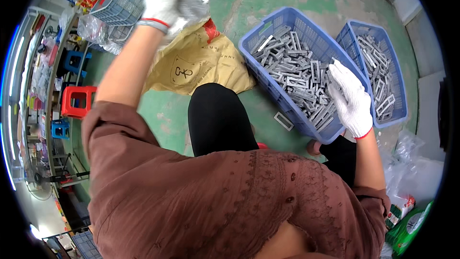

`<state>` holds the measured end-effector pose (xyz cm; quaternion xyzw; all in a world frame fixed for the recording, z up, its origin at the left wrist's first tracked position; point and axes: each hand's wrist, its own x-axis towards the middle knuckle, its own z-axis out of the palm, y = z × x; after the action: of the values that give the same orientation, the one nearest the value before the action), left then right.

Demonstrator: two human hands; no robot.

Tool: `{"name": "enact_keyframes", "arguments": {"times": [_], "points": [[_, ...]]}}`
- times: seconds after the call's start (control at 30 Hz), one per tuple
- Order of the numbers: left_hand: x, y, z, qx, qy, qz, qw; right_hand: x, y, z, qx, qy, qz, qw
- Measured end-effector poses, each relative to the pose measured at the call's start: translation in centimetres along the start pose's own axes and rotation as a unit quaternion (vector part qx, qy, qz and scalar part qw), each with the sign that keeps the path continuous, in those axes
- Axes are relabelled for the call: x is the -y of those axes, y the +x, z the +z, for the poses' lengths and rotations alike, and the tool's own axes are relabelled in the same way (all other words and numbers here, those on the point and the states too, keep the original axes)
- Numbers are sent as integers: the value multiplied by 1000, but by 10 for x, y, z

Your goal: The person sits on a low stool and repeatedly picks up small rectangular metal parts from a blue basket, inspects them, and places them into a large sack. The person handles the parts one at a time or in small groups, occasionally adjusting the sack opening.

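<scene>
My left hand [167, 2], in a white knit glove, is raised at the upper left, blurred by motion. Its fingers curl at a shiny grey thing [192, 8] that I cannot make out. Just beneath lies a tan printed sack [201, 64] with a red patch. My right hand [352, 100], gloved too, reaches over the near right rim of a blue plastic basket [275, 97]. Its fingers are stretched out, with the tips over a heap of grey rectangular metal frames [297, 74]; nothing shows in its grip. Whether it touches the frames is hard to tell.
A second blue basket [400, 93] with similar frames stands to the right. One loose frame [283, 121] lies on the green floor by the first basket. At the left are a grey crate [122, 2], a red stool [77, 101] and loaded shelves. Clear plastic bags [405, 151] lie at the right.
</scene>
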<state>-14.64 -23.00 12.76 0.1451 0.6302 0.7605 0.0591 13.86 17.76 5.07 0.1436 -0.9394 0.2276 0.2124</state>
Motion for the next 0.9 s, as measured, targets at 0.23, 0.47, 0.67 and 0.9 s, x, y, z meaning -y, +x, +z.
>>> {"name": "enact_keyframes", "arguments": {"times": [0.23, 0.47, 0.67, 0.9], "points": [[3, -13, -101, -176, 399, -162, 885, -14, -6, 9, 19, 14, -6, 1000], [67, -28, -119, 54, 386, -362, 847, -51, -18, 34, 168, -15, 72, 983], [41, -18, -90, 24, 335, -521, 785, -110, -33, 80, 347, -31, 242, 906], [24, -60, -47, 220, 557, -341, 724, -185, -23, 166, 437, -47, 230, 868]]}}
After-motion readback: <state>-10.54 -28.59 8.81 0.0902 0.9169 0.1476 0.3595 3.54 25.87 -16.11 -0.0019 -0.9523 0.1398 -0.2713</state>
